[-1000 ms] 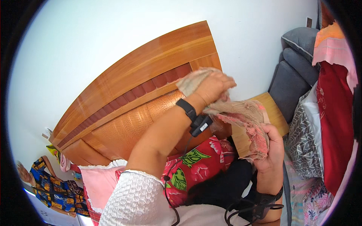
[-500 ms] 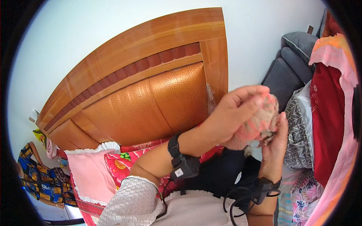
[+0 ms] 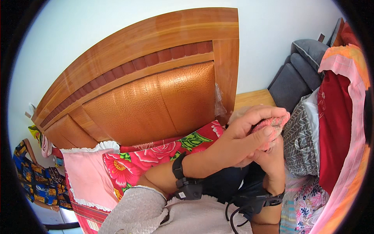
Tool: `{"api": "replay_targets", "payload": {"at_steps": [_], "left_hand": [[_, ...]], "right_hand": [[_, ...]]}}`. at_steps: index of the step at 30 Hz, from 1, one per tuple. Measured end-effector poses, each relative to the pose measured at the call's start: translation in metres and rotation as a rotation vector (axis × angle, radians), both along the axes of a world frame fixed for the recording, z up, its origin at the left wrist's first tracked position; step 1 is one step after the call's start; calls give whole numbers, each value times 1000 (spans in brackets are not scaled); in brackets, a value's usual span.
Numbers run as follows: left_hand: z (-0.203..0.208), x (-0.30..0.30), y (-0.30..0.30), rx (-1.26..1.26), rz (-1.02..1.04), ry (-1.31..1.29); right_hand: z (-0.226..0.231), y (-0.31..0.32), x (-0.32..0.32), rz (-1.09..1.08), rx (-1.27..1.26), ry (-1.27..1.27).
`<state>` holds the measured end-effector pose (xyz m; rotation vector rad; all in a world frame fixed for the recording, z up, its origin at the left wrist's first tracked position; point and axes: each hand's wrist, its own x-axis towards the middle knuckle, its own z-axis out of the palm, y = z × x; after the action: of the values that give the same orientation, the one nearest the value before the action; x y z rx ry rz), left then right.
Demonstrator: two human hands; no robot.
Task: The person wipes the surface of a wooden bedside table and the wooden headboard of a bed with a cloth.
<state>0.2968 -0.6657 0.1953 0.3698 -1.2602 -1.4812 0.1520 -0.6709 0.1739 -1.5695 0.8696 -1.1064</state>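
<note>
A pink and beige patterned cloth point(image 3: 277, 124), folded into a small bundle, is held up above my lap at the right of centre. Across its top lies my left hand point(image 3: 246, 130), with fingers curled over it and the thumb pressed along the near side. My right hand point(image 3: 271, 160) grips the bundle from below, its thumb near my left thumb. Most of the cloth is hidden by the hands, so its exact kind cannot be made out. Both wrists wear black devices with cables.
A wooden headboard with bronze padding point(image 3: 152, 105) rises ahead. Pink pillow point(image 3: 89, 175) and red floral bedding point(image 3: 156, 156) lie left of my lap. Grey cushions point(image 3: 290, 82), a patterned grey fabric point(image 3: 300, 144) and dark red cloth point(image 3: 333, 128) are piled right. Another person point(image 3: 39, 183) is far left.
The bundle looks smaller and more tightly folded, and has lowered slightly. My hands have closed in around it; my right hand has moved from its right side to beneath it.
</note>
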Motion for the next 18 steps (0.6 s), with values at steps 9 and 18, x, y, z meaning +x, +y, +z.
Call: {"api": "replay_targets", "payload": {"at_steps": [9,18], "left_hand": [[-48,46,-7,-92,249,-196],[-118,-14,-6,271,-62,48]], "right_hand": [[-9,-16,3,-327,-36,-371],[-14,-38,27,-230,-43,-182]]}}
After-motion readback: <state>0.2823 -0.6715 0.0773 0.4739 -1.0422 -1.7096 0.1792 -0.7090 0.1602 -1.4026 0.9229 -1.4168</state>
